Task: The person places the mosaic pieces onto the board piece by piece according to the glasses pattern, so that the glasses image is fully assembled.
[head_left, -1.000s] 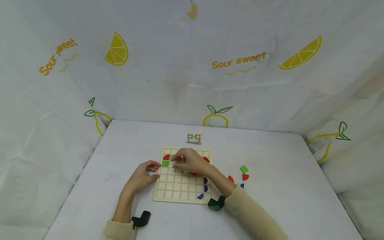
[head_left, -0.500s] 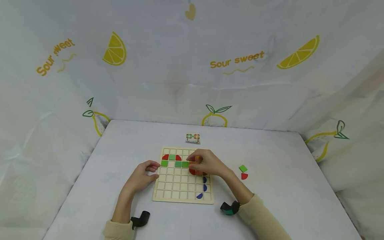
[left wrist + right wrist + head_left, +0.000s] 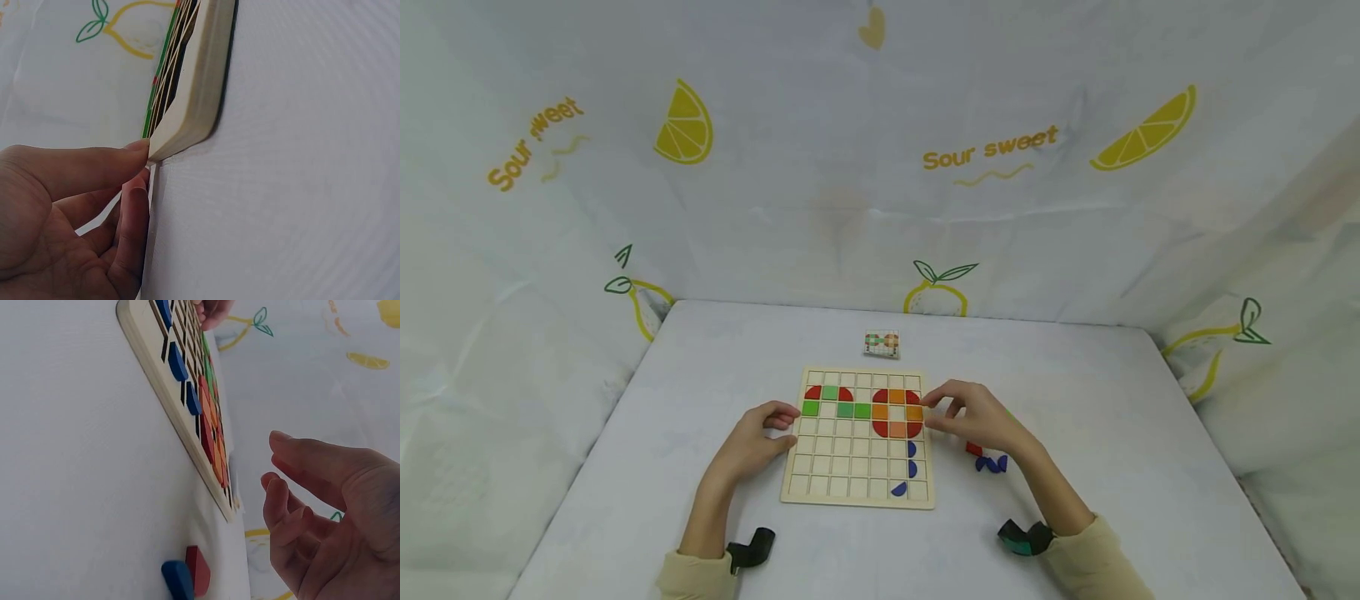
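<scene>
A pale wooden grid board lies on the white table. At its upper right, red corner pieces and orange squares form a ring. Green squares and red quarter-rounds sit at the upper left, and blue half-rounds at the lower right. My left hand touches the board's left edge with thumb and fingertips. Just off the right edge, my right hand hovers with fingers loosely bent; the right wrist view has nothing between thumb and fingers.
A small pattern card lies behind the board. Loose blue pieces and a red piece lie right of the board, partly under my right hand. A printed white cloth hangs behind the table.
My right hand has moved rightward from over the board to beyond its right edge. Green squares now extend the row towards the ring, which is uncovered. My left hand has stayed put.
</scene>
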Action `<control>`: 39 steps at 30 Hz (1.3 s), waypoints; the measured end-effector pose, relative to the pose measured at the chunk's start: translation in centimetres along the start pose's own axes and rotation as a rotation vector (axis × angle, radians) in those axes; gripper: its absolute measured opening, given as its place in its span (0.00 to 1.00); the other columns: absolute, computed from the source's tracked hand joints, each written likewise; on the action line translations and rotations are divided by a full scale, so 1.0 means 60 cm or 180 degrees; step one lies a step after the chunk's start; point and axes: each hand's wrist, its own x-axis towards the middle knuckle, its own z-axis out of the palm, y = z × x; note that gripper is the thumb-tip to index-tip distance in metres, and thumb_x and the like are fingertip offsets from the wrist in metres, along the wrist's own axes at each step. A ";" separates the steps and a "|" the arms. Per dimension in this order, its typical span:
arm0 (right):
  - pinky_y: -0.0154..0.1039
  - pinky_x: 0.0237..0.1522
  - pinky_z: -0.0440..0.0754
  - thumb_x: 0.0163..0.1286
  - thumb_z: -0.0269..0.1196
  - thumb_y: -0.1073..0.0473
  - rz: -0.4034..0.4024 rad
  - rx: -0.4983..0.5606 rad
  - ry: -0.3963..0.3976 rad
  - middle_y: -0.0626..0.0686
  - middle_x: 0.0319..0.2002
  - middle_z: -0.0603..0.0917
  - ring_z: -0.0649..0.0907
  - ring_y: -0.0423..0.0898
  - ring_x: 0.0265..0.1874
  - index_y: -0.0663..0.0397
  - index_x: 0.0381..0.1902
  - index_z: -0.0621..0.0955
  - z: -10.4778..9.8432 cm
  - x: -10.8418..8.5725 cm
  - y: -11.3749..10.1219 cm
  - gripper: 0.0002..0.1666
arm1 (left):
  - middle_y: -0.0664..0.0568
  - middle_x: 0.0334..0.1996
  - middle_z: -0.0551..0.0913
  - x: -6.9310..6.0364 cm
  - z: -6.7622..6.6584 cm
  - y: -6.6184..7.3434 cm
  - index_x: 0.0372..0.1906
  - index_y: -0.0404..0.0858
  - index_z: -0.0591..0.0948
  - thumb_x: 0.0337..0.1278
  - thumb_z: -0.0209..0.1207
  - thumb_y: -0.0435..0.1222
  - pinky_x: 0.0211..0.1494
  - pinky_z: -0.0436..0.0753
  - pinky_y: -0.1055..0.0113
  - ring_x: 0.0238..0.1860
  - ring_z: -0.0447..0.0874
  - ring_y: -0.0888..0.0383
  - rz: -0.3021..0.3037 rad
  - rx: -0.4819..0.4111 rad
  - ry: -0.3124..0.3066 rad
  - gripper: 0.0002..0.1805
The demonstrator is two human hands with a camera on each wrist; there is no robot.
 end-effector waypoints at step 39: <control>0.31 0.25 0.75 0.60 0.83 0.54 0.0499 -0.0113 0.0070 0.46 0.30 0.85 0.77 0.39 0.24 0.53 0.45 0.91 -0.027 -0.063 0.094 0.18 | 0.43 0.51 0.86 0.001 0.000 -0.002 0.59 0.34 0.84 0.63 0.71 0.26 0.57 0.81 0.61 0.54 0.83 0.52 0.0015 0.0004 -0.0003 0.20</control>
